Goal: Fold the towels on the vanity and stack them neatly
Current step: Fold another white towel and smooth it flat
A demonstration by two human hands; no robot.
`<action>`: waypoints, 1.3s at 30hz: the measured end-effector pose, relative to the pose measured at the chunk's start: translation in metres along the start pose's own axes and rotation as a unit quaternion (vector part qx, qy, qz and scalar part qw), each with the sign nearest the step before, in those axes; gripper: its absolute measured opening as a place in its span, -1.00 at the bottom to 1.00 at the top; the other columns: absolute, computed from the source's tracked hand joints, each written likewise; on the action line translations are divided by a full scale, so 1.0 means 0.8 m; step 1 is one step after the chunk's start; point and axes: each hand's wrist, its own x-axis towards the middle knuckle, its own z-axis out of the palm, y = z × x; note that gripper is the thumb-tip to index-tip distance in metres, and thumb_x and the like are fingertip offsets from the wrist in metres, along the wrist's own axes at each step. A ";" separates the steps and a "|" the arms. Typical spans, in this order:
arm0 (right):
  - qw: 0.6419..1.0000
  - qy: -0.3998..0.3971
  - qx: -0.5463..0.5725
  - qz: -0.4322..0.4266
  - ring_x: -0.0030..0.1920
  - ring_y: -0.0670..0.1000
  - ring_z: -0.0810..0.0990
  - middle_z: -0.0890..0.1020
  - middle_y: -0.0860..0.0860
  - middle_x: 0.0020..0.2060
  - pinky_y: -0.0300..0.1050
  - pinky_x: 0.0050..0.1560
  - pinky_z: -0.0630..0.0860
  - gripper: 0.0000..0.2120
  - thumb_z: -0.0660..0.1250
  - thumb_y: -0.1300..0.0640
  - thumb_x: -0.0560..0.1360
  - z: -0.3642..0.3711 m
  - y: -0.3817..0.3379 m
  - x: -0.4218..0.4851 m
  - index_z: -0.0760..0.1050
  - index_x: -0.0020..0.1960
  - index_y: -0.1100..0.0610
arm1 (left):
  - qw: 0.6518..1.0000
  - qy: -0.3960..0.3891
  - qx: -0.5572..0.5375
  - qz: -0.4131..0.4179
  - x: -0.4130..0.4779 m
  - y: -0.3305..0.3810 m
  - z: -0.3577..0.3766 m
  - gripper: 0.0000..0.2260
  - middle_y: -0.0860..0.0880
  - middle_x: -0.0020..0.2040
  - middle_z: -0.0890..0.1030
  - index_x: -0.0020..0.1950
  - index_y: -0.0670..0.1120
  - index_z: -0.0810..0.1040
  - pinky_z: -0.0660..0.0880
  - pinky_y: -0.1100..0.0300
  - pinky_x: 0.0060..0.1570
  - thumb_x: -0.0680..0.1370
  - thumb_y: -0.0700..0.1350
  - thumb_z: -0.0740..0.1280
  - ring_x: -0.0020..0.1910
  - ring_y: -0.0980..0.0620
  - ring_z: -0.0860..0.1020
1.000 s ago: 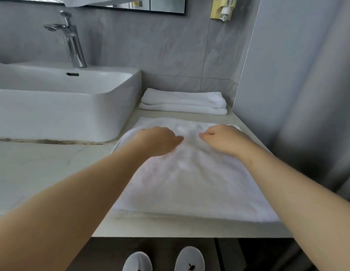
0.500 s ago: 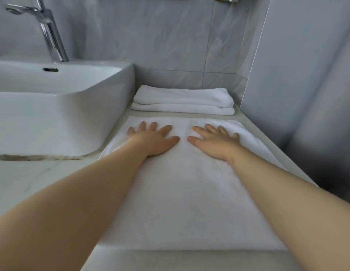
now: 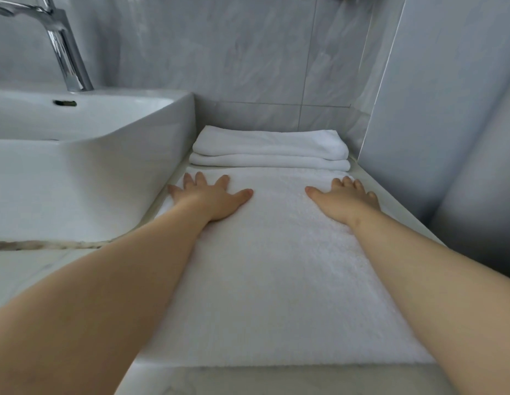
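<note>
**Head view, vanity with towels.** A white towel [image 3: 276, 266] lies spread flat on the vanity top [image 3: 37, 272], running from the near edge to the far end. Its far border lies just beside a stack of two folded towels [image 3: 271, 149] set against the tiled wall [image 3: 248, 52]; whether the two touch cannot be told.

The left hand [image 3: 211, 199] rests palm down on the far left part of the spread towel, with fingers straight and splayed and the thumb pointing right; it grasps nothing. The right hand [image 3: 345, 199] rests palm down on the far right part, with fingers likewise straight and spread and the thumb pointing left. Its outer fingers lie at the towel's right border.

The hands are well apart, with a bare band of towel between the thumbs. Most of the towel lies nearer than the hands, beneath and between the forearms.

Left of the towel stands a white basin [image 3: 91, 178], its right wall just beside the left hand. A chrome tap [image 3: 65, 52] rises at the basin's far rim. A plain grey panel [image 3: 433, 109] bounds the vanity on the right.
</note>
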 end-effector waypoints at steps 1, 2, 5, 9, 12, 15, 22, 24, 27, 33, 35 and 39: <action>1.000 0.014 0.000 0.004 0.53 0.06 -0.08 -0.01 0.05 0.54 0.04 0.47 -0.03 -0.23 -0.11 -0.37 0.52 0.000 0.000 -0.001 -0.01 0.55 0.12 | 1.000 0.015 0.003 0.007 0.001 -0.001 0.001 -0.33 -0.08 0.56 -0.08 0.52 0.18 -0.04 -0.14 -0.25 0.42 0.48 0.43 -0.14 0.53 -0.13 -0.13; 0.999 0.032 -0.002 0.000 0.53 0.08 -0.05 0.03 0.07 0.54 0.03 0.47 -0.01 -0.25 -0.09 -0.33 0.53 0.000 -0.001 -0.002 0.03 0.54 0.13 | 0.999 0.040 0.008 0.022 0.000 0.000 0.001 -0.39 -0.06 0.56 -0.06 0.52 0.14 0.01 -0.12 -0.24 0.43 0.53 0.36 -0.12 0.53 -0.11 -0.12; 0.993 0.083 -0.021 -0.078 0.51 0.09 0.03 0.16 0.08 0.50 0.02 0.44 0.06 -0.45 -0.04 -0.16 0.59 -0.001 -0.004 -0.012 0.14 0.50 0.07 | 0.988 0.098 -0.016 0.118 -0.009 0.003 0.000 -0.58 0.00 0.55 0.02 0.49 0.08 0.17 -0.04 -0.11 0.46 0.63 0.09 -0.02 0.53 0.00 -0.01; 0.986 0.053 -0.066 -0.145 0.48 0.10 0.10 0.27 0.04 0.44 0.05 0.39 0.10 -0.56 -0.08 -0.09 0.61 -0.011 -0.016 -0.045 0.23 0.45 -0.02 | 0.985 0.065 -0.027 0.157 -0.028 0.000 -0.009 -0.63 -0.01 0.44 0.31 0.42 0.02 0.31 0.14 -0.03 0.37 0.64 -0.02 -0.05 0.42 0.00 0.24; 0.984 0.003 -0.008 -0.177 0.51 0.07 0.06 0.15 -0.03 0.51 0.08 0.41 0.07 -0.51 -0.04 -0.16 0.60 -0.024 -0.032 -0.090 0.10 0.51 -0.09 | 0.987 0.045 -0.030 0.154 -0.053 0.000 -0.020 -0.63 -0.02 0.46 0.28 0.45 0.01 0.26 0.16 -0.05 0.40 0.64 0.00 0.00 0.44 -0.03 0.20; 0.974 -0.063 0.033 -0.217 0.51 0.05 0.07 0.12 -0.05 0.52 0.05 0.42 0.08 -0.47 0.01 -0.19 0.60 -0.029 -0.044 -0.152 0.07 0.52 -0.07 | 0.985 -0.010 -0.027 0.169 -0.105 0.002 -0.014 -0.57 0.00 0.51 0.17 0.50 0.04 0.14 0.08 -0.11 0.43 0.64 0.08 0.00 0.49 -0.03 0.09; 0.977 -0.067 -0.013 -0.202 0.53 -0.07 -0.17 -0.13 -0.06 0.54 -0.07 0.49 -0.15 -0.34 -0.09 -0.27 0.57 -0.005 0.002 -0.250 -0.13 0.55 0.02 | 0.990 0.013 0.017 0.137 -0.217 -0.042 0.022 -0.40 0.03 0.56 -0.07 0.54 0.12 -0.10 -0.11 -0.03 0.48 0.55 0.31 -0.15 0.53 0.00 -0.11; 0.986 -0.062 -0.016 -0.153 0.52 -0.08 -0.18 -0.15 -0.07 0.54 -0.08 0.48 -0.16 -0.31 -0.12 -0.31 0.55 -0.009 0.031 -0.256 -0.16 0.55 0.02 | 0.993 0.000 0.022 0.115 -0.225 -0.061 0.020 -0.40 0.03 0.56 -0.10 0.54 0.13 -0.12 -0.13 -0.01 0.49 0.54 0.32 -0.17 0.53 0.01 -0.13; 0.996 -0.035 -0.028 -0.079 0.53 -0.06 -0.15 -0.13 -0.04 0.54 -0.06 0.49 -0.13 -0.27 -0.14 -0.34 0.54 -0.011 0.063 -0.261 -0.14 0.56 0.05 | 0.996 0.004 0.020 0.091 -0.235 -0.076 0.019 -0.43 0.03 0.56 -0.12 0.54 0.12 -0.13 -0.14 -0.04 0.48 0.56 0.28 -0.17 0.53 0.02 -0.17; 0.993 -0.025 -0.032 -0.115 0.53 -0.07 -0.17 -0.12 -0.08 0.54 -0.04 0.49 -0.14 -0.33 -0.16 -0.33 0.53 -0.011 0.072 -0.276 -0.15 0.55 -0.05 | 0.982 0.039 0.019 0.184 -0.258 -0.079 0.023 -0.46 0.13 0.55 -0.12 0.53 0.15 -0.12 -0.18 0.11 0.47 0.57 0.27 -0.18 0.52 0.13 -0.17; 0.994 -0.027 -0.032 -0.097 0.53 -0.07 -0.16 -0.14 -0.08 0.54 -0.06 0.48 -0.13 -0.30 -0.15 -0.34 0.53 -0.015 0.091 -0.279 -0.16 0.55 -0.02 | 0.984 0.009 0.016 0.178 -0.263 -0.097 0.021 -0.39 0.13 0.55 -0.12 0.53 0.16 -0.15 -0.17 0.12 0.47 0.52 0.34 -0.23 0.52 0.14 -0.17; 0.998 -0.026 0.009 -0.064 0.53 -0.06 -0.11 -0.12 -0.06 0.54 -0.08 0.49 -0.09 -0.26 -0.08 -0.34 0.52 -0.020 0.123 -0.287 -0.15 0.55 0.04 | 0.981 -0.002 -0.006 0.193 -0.277 -0.120 0.019 0.14 0.15 0.54 -0.14 0.53 0.16 -0.15 -0.17 0.14 0.47 0.00 0.59 -0.52 0.50 0.17 -0.20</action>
